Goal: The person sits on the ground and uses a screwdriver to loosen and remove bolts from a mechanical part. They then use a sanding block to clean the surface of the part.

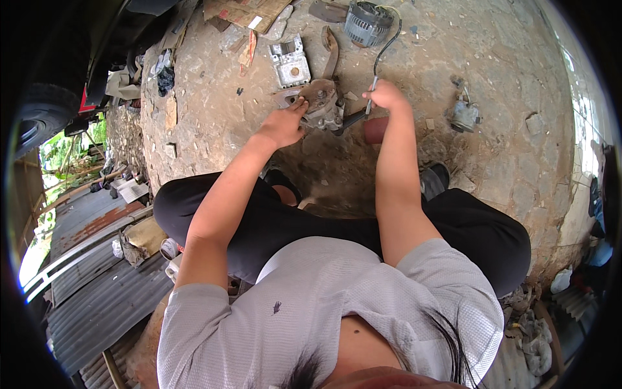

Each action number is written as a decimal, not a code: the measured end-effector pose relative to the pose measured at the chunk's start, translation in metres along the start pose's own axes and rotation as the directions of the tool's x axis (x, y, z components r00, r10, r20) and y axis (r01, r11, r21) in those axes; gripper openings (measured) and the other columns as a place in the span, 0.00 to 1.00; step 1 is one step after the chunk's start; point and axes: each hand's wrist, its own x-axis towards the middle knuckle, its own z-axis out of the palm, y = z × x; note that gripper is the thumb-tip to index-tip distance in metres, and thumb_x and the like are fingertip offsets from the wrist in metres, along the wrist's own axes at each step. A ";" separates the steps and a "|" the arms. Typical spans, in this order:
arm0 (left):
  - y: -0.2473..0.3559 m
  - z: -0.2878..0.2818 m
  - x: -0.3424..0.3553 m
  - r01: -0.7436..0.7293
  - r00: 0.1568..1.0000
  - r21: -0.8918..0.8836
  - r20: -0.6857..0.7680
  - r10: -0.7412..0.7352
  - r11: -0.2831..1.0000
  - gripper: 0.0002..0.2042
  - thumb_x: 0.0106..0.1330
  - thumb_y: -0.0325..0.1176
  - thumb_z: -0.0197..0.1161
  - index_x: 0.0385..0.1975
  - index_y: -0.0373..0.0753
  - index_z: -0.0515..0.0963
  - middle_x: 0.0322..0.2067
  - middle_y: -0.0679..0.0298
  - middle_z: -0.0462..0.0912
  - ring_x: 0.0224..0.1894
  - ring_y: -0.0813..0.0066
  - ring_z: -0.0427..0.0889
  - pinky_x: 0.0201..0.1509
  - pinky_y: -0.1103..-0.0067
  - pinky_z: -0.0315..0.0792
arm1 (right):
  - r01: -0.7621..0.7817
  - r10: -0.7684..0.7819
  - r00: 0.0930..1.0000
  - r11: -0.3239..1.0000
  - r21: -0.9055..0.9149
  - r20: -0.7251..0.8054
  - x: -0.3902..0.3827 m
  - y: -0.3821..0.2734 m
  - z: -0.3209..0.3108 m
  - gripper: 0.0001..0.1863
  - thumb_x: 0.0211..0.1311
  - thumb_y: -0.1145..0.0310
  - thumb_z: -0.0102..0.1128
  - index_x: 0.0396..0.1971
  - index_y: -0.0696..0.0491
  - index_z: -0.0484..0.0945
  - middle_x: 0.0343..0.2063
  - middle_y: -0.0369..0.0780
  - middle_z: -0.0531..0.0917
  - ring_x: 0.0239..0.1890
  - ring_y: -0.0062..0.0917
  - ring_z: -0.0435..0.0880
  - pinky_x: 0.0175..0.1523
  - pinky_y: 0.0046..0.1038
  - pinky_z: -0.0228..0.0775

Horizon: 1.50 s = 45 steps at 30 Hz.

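My left hand (285, 124) rests against a worn, greasy metal housing (319, 97) on the ground, its fingers stretched out over the near-left edge. In my right hand (389, 96) is a slim silver rod-shaped tool (372, 97), gripped upright just right of the housing. A thin black cable (382, 54) runs from near the tool's far end toward a grey finned alternator-like unit (367, 24). Between the housing and my right forearm lies a black handle-like piece (353, 118), beside a dull red cylinder (375, 130) partly covered by that forearm.
Beyond the housing lie a silver cast metal block (290, 63) and a curved rusty metal strip (331, 52). A small metal part (464, 115) sits to the right. Flattened cardboard (249, 11) is at the far edge. Corrugated sheets (110, 292) lie on the left, near a tyre (45, 113).
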 end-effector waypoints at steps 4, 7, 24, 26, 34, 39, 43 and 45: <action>0.000 0.004 -0.004 -0.025 0.999 0.005 -0.039 0.025 1.000 0.40 0.64 0.37 0.64 0.78 0.38 0.59 0.78 0.56 0.61 0.63 0.51 0.81 0.68 0.62 0.76 | 0.051 -0.048 0.999 0.942 0.333 -0.018 -0.016 0.012 -0.013 0.13 0.69 0.62 0.71 0.38 0.59 0.87 0.25 0.39 0.88 0.29 0.22 0.87 0.36 0.28 0.76; 0.005 -0.008 -0.001 0.019 0.999 0.005 0.037 -0.020 1.000 0.38 0.63 0.37 0.63 0.76 0.35 0.62 0.77 0.51 0.62 0.63 0.50 0.81 0.68 0.63 0.76 | 0.201 -0.241 0.970 0.842 0.500 0.015 -0.020 0.009 -0.014 0.13 0.70 0.63 0.70 0.39 0.59 0.87 0.27 0.38 0.89 0.31 0.21 0.86 0.37 0.26 0.75; 0.001 -0.003 -0.001 -0.002 1.000 0.022 0.002 0.002 1.000 0.39 0.65 0.39 0.63 0.77 0.39 0.61 0.77 0.54 0.63 0.63 0.50 0.81 0.69 0.62 0.75 | 0.237 -0.360 0.921 0.823 0.516 0.150 -0.006 -0.023 0.021 0.15 0.72 0.59 0.69 0.42 0.57 0.88 0.29 0.36 0.91 0.27 0.18 0.81 0.36 0.27 0.74; 0.000 -0.002 0.000 0.005 1.000 0.029 0.013 -0.005 1.000 0.38 0.65 0.39 0.63 0.77 0.38 0.62 0.77 0.53 0.63 0.63 0.50 0.81 0.68 0.62 0.76 | 0.261 -0.404 0.902 0.792 0.552 0.153 -0.010 -0.024 0.025 0.15 0.72 0.59 0.69 0.42 0.57 0.88 0.28 0.36 0.90 0.27 0.18 0.81 0.36 0.27 0.73; 0.006 -0.009 -0.002 0.009 1.000 0.046 0.027 -0.010 0.999 0.38 0.63 0.37 0.64 0.76 0.36 0.63 0.77 0.50 0.63 0.64 0.51 0.81 0.68 0.64 0.76 | 0.203 -0.311 0.931 0.876 0.437 0.191 -0.003 -0.037 0.038 0.14 0.71 0.59 0.69 0.40 0.56 0.88 0.26 0.35 0.89 0.25 0.17 0.79 0.34 0.26 0.71; 0.009 -0.015 -0.001 0.019 0.999 0.024 0.040 -0.019 1.000 0.38 0.64 0.37 0.63 0.76 0.36 0.62 0.78 0.51 0.62 0.66 0.52 0.79 0.70 0.65 0.75 | 0.064 -0.115 0.990 0.878 0.474 0.080 -0.001 -0.013 0.021 0.16 0.69 0.58 0.71 0.43 0.57 0.87 0.27 0.38 0.90 0.27 0.20 0.83 0.36 0.29 0.74; 0.008 -0.012 -0.004 0.024 0.999 0.011 0.038 -0.024 1.000 0.39 0.64 0.37 0.63 0.77 0.35 0.61 0.78 0.52 0.62 0.65 0.52 0.80 0.69 0.64 0.75 | 0.004 -0.002 1.000 0.990 0.143 -0.014 -0.015 -0.011 -0.024 0.17 0.68 0.58 0.72 0.44 0.58 0.87 0.28 0.39 0.90 0.27 0.21 0.83 0.37 0.29 0.74; 0.006 -0.008 -0.005 0.015 1.000 0.019 0.025 -0.016 1.000 0.39 0.64 0.37 0.63 0.77 0.37 0.61 0.78 0.53 0.62 0.64 0.50 0.80 0.69 0.63 0.76 | 0.025 -0.018 0.999 0.965 0.261 -0.028 -0.031 -0.015 -0.035 0.18 0.67 0.58 0.73 0.43 0.58 0.86 0.27 0.39 0.89 0.26 0.21 0.82 0.35 0.28 0.74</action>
